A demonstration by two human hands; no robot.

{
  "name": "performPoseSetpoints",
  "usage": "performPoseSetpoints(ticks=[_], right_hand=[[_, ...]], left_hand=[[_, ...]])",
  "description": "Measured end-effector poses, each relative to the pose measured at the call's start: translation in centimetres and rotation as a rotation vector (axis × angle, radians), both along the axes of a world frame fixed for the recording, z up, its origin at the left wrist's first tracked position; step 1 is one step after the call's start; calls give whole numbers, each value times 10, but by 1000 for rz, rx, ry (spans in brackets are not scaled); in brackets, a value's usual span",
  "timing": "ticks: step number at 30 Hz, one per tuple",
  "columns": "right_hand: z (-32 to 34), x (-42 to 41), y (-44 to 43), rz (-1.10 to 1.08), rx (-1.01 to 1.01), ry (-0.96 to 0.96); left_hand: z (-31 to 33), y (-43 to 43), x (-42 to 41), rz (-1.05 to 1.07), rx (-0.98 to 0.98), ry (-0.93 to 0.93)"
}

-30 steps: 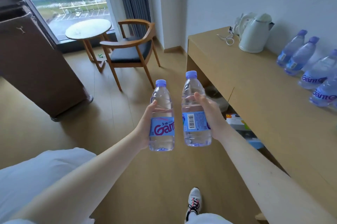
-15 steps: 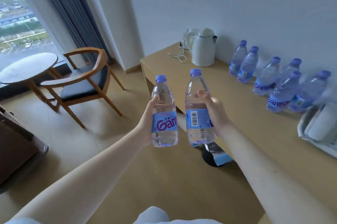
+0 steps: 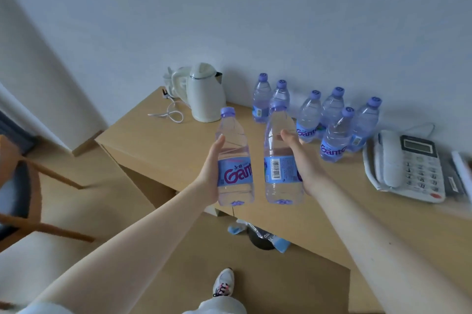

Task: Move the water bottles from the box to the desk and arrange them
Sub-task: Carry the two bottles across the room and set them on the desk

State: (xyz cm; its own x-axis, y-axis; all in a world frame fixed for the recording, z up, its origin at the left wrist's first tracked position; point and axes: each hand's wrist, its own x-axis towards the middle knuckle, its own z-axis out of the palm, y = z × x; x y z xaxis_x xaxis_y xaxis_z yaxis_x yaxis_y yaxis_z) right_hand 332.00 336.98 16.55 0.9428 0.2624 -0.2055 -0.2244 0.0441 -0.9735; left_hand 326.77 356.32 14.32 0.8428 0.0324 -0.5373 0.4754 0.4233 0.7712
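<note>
Gripped the left bottle (image 3: 235,160) in the left hand (image 3: 208,173) and the right bottle (image 3: 279,160) in the right hand (image 3: 304,168), fingers curled round each, upright above the desk's (image 3: 178,145) front edge, presumably for lining up with the 6 bottles (image 3: 332,119) along the back edge between kettle (image 3: 205,93) and phone (image 3: 406,162).

Single head-worn view, forward and downward, close over the desk (image 3: 178,150).

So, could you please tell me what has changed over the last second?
The person has turned and stepped toward the desk, bringing both held bottles from over the floor up to its front edge. The left hand still grips the left bottle, the right hand the right bottle. The six bottles by the wall and the kettle stand unmoved.
</note>
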Motion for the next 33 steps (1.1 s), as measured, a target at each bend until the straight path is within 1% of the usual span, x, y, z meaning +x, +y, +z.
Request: performPoseSetpoints(ticks=[5,8,10,13,17,20,24,28,33], right_hand=[[5,33,24,-127,-27,8],[5,48,35,-251,-58,-3],[3,56,38,-336,-77,-4],[-1,63,38,-431,-99,1],[-4,69,29,-538,-149,-7],[-4,77,20,-568,-145,-25],[-8,88,8,-599,-183,-46],[-13,95,1,-594,-278,-46],[-29,107,-2,-600,-296,-61]], left_hand=[[6,36,64,-124,12,3],[7,48,100,-199,29,-7],[8,48,118,-255,39,-16],[7,40,140,-314,107,-40],[4,23,159,-307,132,-70],[5,10,170,-306,148,-149],[9,-4,180,-316,193,-167],[9,-14,192,-327,306,-209],[-1,-17,205,-395,498,-294]])
